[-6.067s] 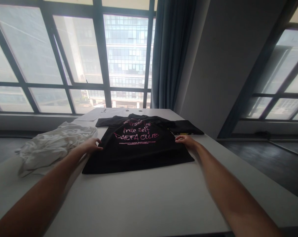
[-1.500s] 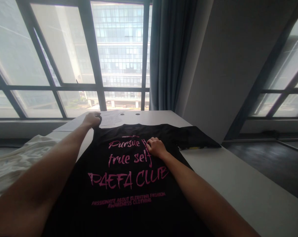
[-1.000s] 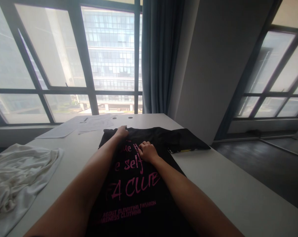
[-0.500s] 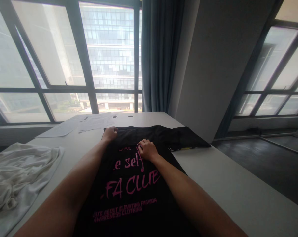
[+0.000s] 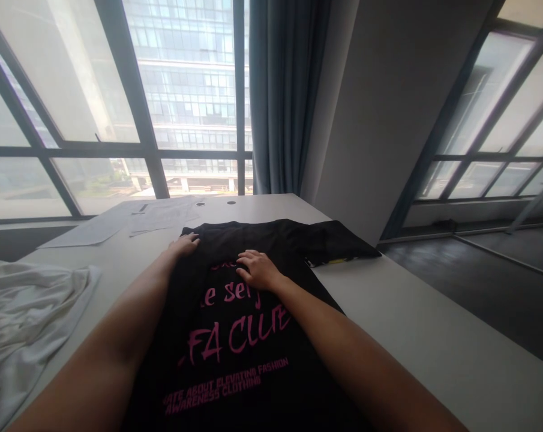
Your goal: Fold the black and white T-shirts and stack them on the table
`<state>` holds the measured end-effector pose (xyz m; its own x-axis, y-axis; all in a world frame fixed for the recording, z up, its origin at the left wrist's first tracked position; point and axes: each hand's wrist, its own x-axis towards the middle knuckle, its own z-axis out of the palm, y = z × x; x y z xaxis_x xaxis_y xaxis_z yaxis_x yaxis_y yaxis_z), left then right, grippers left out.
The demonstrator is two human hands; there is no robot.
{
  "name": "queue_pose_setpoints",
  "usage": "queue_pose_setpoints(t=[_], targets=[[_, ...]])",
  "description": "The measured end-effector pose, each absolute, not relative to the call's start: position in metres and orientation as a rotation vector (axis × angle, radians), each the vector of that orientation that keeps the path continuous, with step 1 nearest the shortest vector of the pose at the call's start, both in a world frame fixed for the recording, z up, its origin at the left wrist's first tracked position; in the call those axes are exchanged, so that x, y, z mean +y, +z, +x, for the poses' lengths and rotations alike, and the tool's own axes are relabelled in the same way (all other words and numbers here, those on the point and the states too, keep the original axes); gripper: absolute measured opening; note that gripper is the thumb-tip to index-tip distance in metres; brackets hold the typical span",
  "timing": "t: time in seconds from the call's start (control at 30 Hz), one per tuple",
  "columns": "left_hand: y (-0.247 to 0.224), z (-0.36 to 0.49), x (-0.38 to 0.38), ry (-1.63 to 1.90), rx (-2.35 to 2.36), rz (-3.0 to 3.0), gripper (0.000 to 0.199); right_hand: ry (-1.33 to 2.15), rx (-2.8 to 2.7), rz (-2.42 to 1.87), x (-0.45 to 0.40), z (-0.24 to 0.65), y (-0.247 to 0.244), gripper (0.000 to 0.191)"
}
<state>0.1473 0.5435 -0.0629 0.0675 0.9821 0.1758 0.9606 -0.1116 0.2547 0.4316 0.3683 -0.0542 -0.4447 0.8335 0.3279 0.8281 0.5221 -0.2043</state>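
A black T-shirt with pink lettering lies folded lengthwise on the white table, one sleeve stretching out to the right. My left hand rests on the shirt's far left corner, its fingers extended over the cloth. Palm down on the upper part of the print is my right hand, with its fingers spread and pointing left. It covers some of the letters. Neither hand grips the fabric visibly.
Crumpled white cloth lies at the table's left side. Paper sheets are spread toward the far left of the white table. Beyond the table stand windows, a blue-grey curtain and a grey pillar.
My left hand's fingers have loosened from the shirt corner and straightened. My right hand's fingers have spread on the print. The camera view has shifted slightly; the shirt looks nearly unchanged.
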Motion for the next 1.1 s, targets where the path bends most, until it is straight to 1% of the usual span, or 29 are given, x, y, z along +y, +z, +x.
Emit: queue_pose_setpoints(t=[0.2, 0.33, 0.43, 0.53, 0.6, 0.7, 0.77, 1.0, 1.1], targets=[[-0.064, 0.124, 0.543, 0.238, 2.195, 2.129, 0.06, 0.027, -2.365, -1.35, 0.369, 0.432, -0.055, 0.038], [-0.058, 0.135, 0.538, 0.243, 2.283, 2.169, 0.06, 0.103, -2.419, -1.393, 0.372, 0.433, -0.056, 0.044], [-0.056, 0.157, 0.534, 0.342, 2.127, 2.455, 0.062, 0.116, -2.433, -1.386, 0.375, 0.434, -0.059, 0.046], [-0.059, 0.17, 0.533, 0.256, 1.889, 2.559, 0.054, 0.095, -2.424, -1.382, 0.376, 0.434, -0.06, 0.046], [-0.061, 0.167, 0.535, 0.202, 1.906, 2.485, 0.055, 0.093, -2.425, -1.377, 0.375, 0.434, -0.06, 0.046], [-0.064, 0.15, 0.539, 0.228, 2.06, 2.32, 0.065, 0.1, -2.432, -1.369, 0.374, 0.434, -0.059, 0.046], [-0.064, 0.14, 0.54, 0.254, 2.137, 2.225, 0.067, 0.101, -2.432, -1.372, 0.373, 0.434, -0.058, 0.046], [-0.054, 0.141, 0.526, 0.364, 2.172, 2.147, 0.071, 0.114, -2.42, -1.399, 0.37, 0.434, -0.055, 0.047], [-0.051, 0.135, 0.519, 0.382, 2.341, 2.064, 0.067, 0.117, -2.396, -1.387, 0.369, 0.434, -0.054, 0.046]])
